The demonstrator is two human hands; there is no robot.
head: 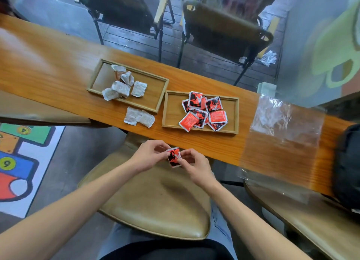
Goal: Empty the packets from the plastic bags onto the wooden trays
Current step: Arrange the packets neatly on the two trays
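1. Left hand (pixel 150 154) and right hand (pixel 194 163) are pinching one red packet (pixel 174 156) between them, below the counter (pixel 58 74) edge.
2. The red-packet tray (pixel 202 132) is lying ahead, slightly right; right hand nearer.
3. Two white packets (pixel 139 118) are sitting outside the white-packet tray (pixel 152 96).

Single head-worn wide-angle view, looking steeply down and forward, close over a wooden counter (pixel 58 68), chairs beyond

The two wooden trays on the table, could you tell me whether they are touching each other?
Apart. The head view shows a strip of bare table between the left tray and the right tray.
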